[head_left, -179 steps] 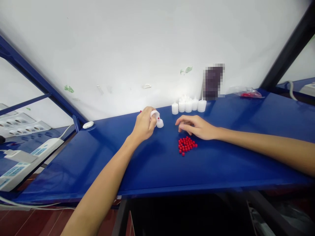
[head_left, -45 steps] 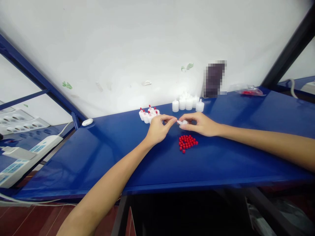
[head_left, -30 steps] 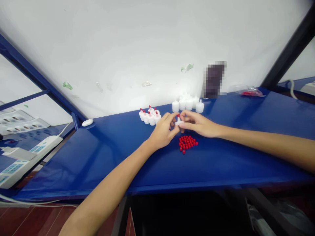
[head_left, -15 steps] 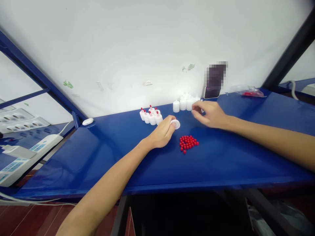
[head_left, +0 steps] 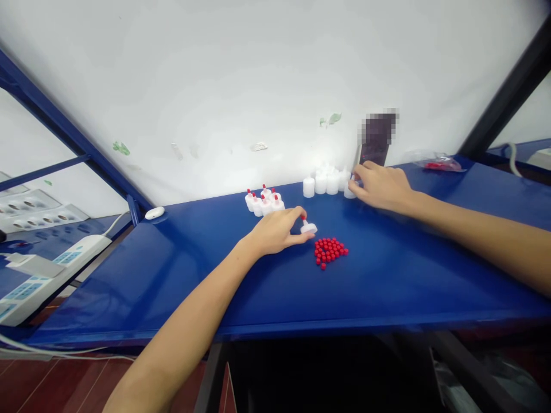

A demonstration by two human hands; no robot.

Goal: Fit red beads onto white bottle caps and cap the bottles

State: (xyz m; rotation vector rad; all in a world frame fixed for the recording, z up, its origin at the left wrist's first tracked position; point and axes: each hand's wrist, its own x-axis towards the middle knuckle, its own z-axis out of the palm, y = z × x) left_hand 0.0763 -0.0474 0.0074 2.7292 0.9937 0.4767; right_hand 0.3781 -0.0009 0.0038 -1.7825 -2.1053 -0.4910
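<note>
A blue surface [head_left: 387, 287] bears a small white oval object [head_left: 154, 213] at ten o'clock; power strips [head_left: 38, 272] lie beyond its left edge.

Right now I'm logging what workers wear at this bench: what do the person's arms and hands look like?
Both forearms are bare, with no sleeves in view. The left hand and right hand wear no gloves; no rings, watch or wristband are visible.

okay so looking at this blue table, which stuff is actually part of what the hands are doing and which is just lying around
In use:
left hand holding a capped white nozzle
right hand at the uncapped white nozzles
pile of red caps
finished capped nozzles

Lying about:
white oval object
plastic bag
power strips
</note>
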